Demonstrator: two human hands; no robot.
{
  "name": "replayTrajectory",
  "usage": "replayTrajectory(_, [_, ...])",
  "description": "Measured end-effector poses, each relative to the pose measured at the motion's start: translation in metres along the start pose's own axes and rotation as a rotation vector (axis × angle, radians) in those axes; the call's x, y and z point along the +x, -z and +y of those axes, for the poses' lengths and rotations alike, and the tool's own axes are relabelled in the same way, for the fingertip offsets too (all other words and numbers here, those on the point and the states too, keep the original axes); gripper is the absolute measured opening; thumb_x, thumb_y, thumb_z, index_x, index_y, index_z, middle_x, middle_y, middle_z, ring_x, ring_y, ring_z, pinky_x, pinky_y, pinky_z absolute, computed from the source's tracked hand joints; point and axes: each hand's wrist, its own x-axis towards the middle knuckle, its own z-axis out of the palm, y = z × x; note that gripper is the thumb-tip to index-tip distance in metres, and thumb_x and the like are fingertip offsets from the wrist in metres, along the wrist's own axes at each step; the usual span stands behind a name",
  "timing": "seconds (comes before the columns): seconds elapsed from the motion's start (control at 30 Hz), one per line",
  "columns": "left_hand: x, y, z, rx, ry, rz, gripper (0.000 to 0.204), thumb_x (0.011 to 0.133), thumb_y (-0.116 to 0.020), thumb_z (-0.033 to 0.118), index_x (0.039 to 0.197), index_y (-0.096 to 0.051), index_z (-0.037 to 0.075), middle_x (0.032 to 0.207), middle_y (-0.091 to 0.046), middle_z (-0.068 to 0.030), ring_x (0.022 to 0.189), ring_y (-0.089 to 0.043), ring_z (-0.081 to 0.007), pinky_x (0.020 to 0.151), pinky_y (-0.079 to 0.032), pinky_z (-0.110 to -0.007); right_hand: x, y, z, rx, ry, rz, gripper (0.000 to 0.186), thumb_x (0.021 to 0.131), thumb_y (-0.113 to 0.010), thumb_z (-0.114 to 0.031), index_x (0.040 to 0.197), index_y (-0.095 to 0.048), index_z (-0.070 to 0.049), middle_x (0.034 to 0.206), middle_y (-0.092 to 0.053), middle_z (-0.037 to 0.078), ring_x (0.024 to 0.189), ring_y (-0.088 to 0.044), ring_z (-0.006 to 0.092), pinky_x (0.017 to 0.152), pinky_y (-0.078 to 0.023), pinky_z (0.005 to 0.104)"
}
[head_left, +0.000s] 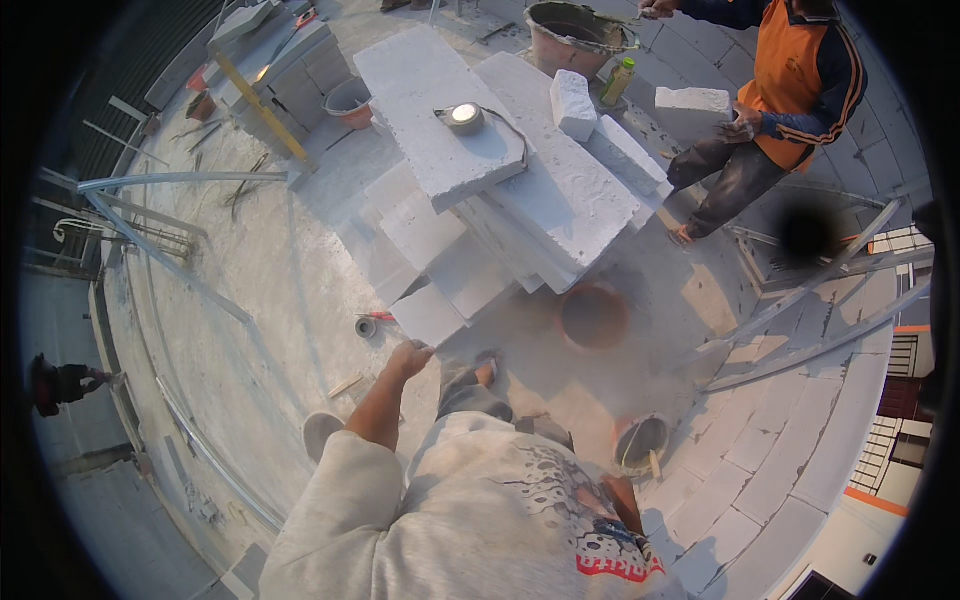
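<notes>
- At the middle of the frame, slightly left and below centre, a flat pale block [428,315] lies at the near end of a stepped pile of similar blocks.
- At that block's lower corner, the left hand [408,358] has its fingers curled and meeting the edge; I cannot tell whether it grips or only touches.
- At lower right of centre, the right forearm [623,500] shows beside the printed shirt [480,510]; its hand is hidden, so I cannot tell its state.
- Just left of the block, a grey ring-shaped roll [366,327] and a red-handled tool [380,316] lie on the floor [240,270].
- At upper centre, a large slab [410,75] tops the pile, carrying a round object [464,119] with a bright top and a dark strap.
- Right of centre, a reddish round tub [621,322] stands on the floor; below it is a bucket [623,450] with a wooden handle.
- At upper right, a co-worker in orange and dark blue [785,80] holds another block [693,112], near a green bottle [618,80] and a wide basin [555,50].
</notes>
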Motion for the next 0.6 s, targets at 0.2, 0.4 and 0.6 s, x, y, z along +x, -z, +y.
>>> replayTrajectory(0.2, [-0.040, 0.035, -0.062, -0.180, 0.177, 0.122, 0.043, 0.092, -0.063, 0.034, 0.103, -0.069, -0.008, 0.087, -0.072, -0.0160, 0.077, -0.069, -0.0235, 0.071, -0.054, -0.036, 0.057, 0.072, -0.141, 0.079, -0.034, 0.131, 0.025, 0.091, -0.063, -0.026, 0.100, -0.069, -0.003, 0.074, -0.069, 0.011, 0.056, -0.064, 0.0193, 0.051, -0.051, 0.0321])
replayTrajectory(0.4, [-0.114, 0.010, -0.083, -0.500, 0.271, 0.325, 0.045, 0.093, -0.062, 0.037, 0.103, -0.068, -0.007, 0.084, -0.070, -0.0133, 0.072, -0.068, -0.0223, 0.066, -0.053, -0.036, 0.124, 0.074, -0.240, -0.248, 0.131, 0.055, 0.027, 0.091, -0.064, -0.026, 0.099, -0.069, -0.001, 0.075, -0.070, 0.011, 0.058, -0.065, 0.0185, 0.050, -0.050, 0.0325])
replayTrajectory(0.6, [-0.222, -0.051, -0.114, -0.850, 0.474, 0.485, 0.032, 0.094, -0.064, 0.025, 0.103, -0.066, -0.006, 0.089, -0.068, -0.0114, 0.075, -0.065, -0.0171, 0.063, -0.054, -0.031, 0.172, 0.008, -0.299, -0.511, 0.282, -0.162, 0.033, 0.090, -0.064, -0.030, 0.098, -0.069, 0.002, 0.078, -0.073, 0.010, 0.067, -0.067, 0.0216, 0.063, -0.052, 0.0376])
